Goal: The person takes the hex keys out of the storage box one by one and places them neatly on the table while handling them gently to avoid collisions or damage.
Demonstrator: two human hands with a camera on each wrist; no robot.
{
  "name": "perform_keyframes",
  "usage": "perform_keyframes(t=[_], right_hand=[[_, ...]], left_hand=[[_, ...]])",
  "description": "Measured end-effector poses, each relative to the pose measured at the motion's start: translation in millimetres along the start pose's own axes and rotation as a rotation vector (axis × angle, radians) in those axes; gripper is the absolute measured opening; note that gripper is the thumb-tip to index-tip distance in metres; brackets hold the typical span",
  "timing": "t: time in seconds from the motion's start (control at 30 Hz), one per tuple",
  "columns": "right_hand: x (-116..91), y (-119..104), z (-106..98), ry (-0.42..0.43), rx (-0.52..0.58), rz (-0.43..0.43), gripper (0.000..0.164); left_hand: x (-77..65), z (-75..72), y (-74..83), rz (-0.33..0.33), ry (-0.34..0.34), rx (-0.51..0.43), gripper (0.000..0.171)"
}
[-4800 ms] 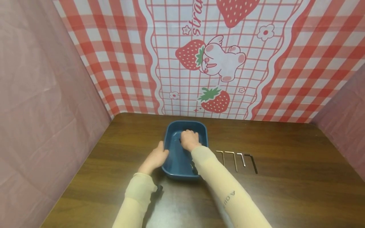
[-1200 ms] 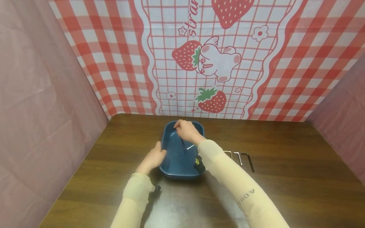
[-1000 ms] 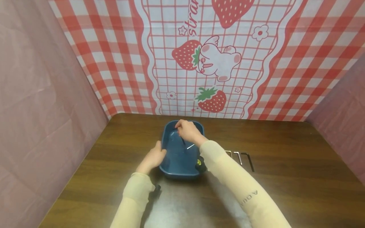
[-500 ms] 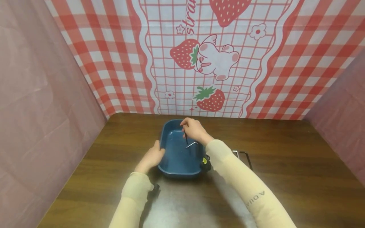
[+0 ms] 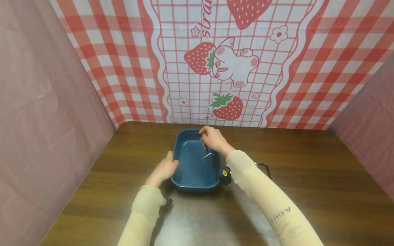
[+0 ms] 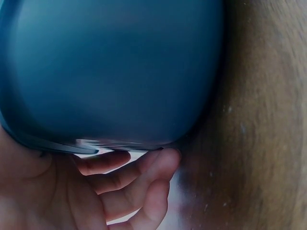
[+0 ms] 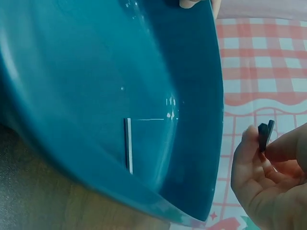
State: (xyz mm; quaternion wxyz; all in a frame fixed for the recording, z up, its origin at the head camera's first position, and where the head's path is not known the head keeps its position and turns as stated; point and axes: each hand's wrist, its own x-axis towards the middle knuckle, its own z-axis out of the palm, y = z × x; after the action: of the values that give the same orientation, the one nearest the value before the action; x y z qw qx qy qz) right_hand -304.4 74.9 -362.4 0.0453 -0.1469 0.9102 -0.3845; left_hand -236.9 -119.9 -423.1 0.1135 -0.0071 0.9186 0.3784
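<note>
A blue rectangular tub (image 5: pixel 194 187) stands on the table in the head view. My left hand (image 5: pixel 163 169) grips its left side, with the thumb at the rim and the fingers along the outer wall in the left wrist view. Over the tub's far right part, my right hand (image 5: pixel 214 139) pinches a black hex key (image 7: pixel 263 136) between thumb and fingertips. Its long arm points down into the tub in the head view, and most of the short end is hidden by the fingers. A silver hex key (image 5: pixel 207 156) lies on the tub floor below the right hand.
Right of the tub, another black hex key (image 5: pixel 268 171) lies on the wooden table (image 5: pixel 307 164). My right sleeve (image 5: pixel 261 191) covers part of that area, where a silver end also peeks out. A checked strawberry cloth (image 5: pixel 227 68) hangs behind the table, with pink cloth (image 5: pixel 46 102) on the left.
My right hand has risen from low in the tub and drifted right with the black hex key. The silver hex key shows more fully now. My left hand has stayed at the tub's left side.
</note>
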Motion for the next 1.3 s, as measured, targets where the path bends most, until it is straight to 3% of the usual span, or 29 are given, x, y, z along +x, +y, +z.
perform_keyframes(t=[0.93, 1.3], right_hand=[[-13, 17, -27, -0.003, -0.061, 0.044, 0.028], [-21, 30, -37, 0.062, -0.110, 0.025, 0.027]], left_hand=[[-0.5, -0.1, -1.4, -0.003, -0.009, -0.021, 0.060], [1.3, -0.4, -1.5, 0.007, -0.011, -0.019, 0.061]])
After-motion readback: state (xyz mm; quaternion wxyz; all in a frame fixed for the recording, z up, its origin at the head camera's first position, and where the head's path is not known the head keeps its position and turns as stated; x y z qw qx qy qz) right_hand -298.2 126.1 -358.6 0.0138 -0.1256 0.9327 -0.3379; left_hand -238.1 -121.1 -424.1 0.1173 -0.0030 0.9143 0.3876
